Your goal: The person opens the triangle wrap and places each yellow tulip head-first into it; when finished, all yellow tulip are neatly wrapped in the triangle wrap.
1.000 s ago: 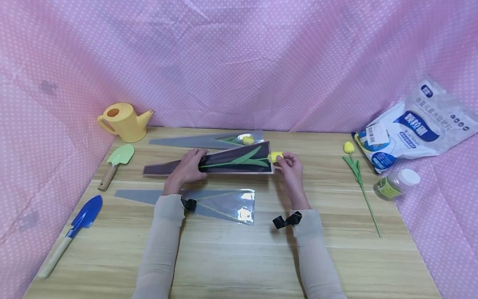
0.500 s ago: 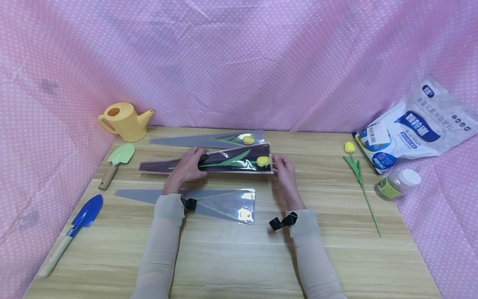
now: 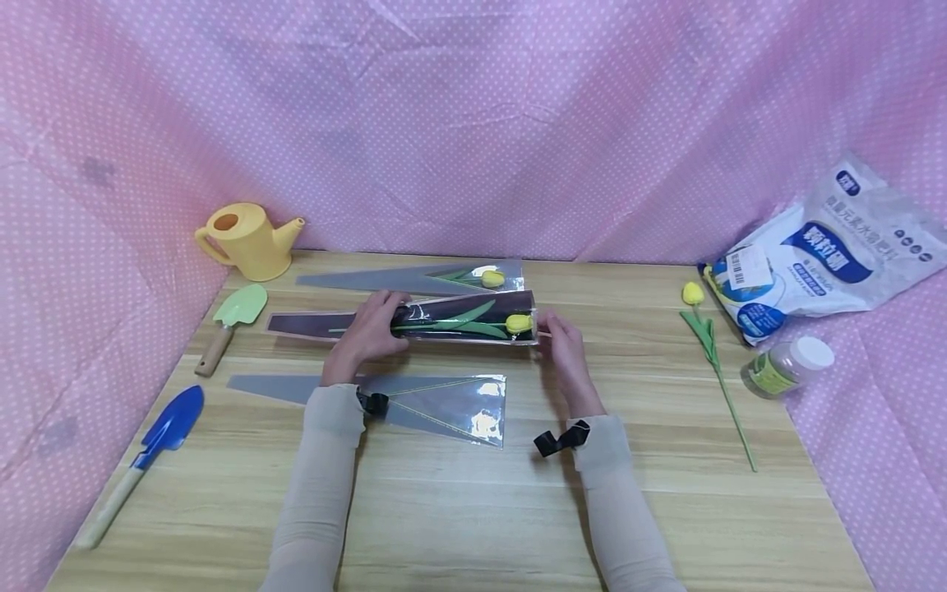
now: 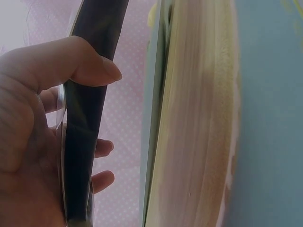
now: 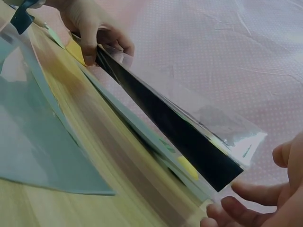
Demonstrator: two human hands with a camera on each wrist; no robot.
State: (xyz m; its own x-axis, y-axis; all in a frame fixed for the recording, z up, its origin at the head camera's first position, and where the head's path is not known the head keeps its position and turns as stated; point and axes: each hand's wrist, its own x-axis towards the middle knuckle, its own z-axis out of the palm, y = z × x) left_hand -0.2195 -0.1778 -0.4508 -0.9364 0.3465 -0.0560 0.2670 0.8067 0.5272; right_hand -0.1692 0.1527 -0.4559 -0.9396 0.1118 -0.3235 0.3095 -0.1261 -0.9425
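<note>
My left hand (image 3: 373, 329) grips a dark, clear-fronted flower sleeve (image 3: 444, 312) around its middle, thumb on one face and fingers on the other in the left wrist view. The sleeve is held above the table. Inside it lies a yellow tulip (image 3: 519, 324) with green leaves, its bloom near the wide mouth. My right hand (image 3: 564, 349) is at that mouth, fingertips right by the lower corner, thumb apart from the fingers in the right wrist view. Behind lies a grey sleeve (image 3: 370, 282) holding another yellow tulip (image 3: 491, 279). An unfilled grey sleeve (image 3: 451, 403) lies nearer me.
On the left are a yellow watering can (image 3: 251, 242), a green hand trowel (image 3: 240, 306) and a blue trowel (image 3: 173, 419). A loose yellow tulip (image 3: 710, 353), a white fertilizer bag (image 3: 821, 255) and a lidded jar (image 3: 787, 366) are on the right. Pink dotted cloth (image 3: 473, 131) surrounds the table.
The tulip has slid left, fully into the dark sleeve. My right hand has let go of its bloom and shifted slightly left. The sleeve's wide end has tilted and lowered a little.
</note>
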